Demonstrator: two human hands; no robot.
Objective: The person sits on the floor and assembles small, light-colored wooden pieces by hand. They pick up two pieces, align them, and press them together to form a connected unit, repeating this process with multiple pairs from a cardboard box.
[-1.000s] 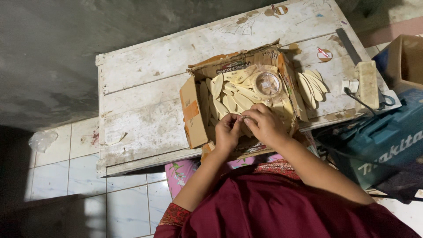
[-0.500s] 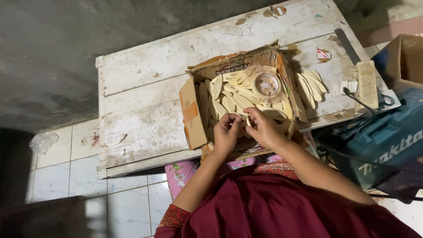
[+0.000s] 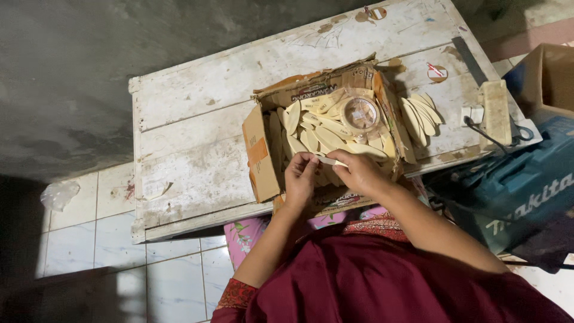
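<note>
An open cardboard box (image 3: pixel 258 157) sits on a worn white wooden table (image 3: pixel 197 143). It holds several flat, pale oval wooden pieces (image 3: pixel 326 134) and a roll of clear tape (image 3: pixel 360 113). My left hand (image 3: pixel 299 179) and my right hand (image 3: pixel 353 172) meet over the box's near edge. Between their fingertips they pinch a thin pale strip (image 3: pixel 329 160), possibly tape or a wooden piece. Both forearms come up from a dark red garment at the bottom.
A fan of more oval wooden pieces (image 3: pixel 421 113) lies on the table right of the box. A teal tool case (image 3: pixel 514 191) and a cardboard box (image 3: pixel 547 75) stand at the right. A pale tiled floor (image 3: pixel 89 239) lies at the left, with a grey wall beyond.
My hands have stayed over the box's near edge. The fingers have drawn slightly apart, and a thin pale strip now shows between them.
</note>
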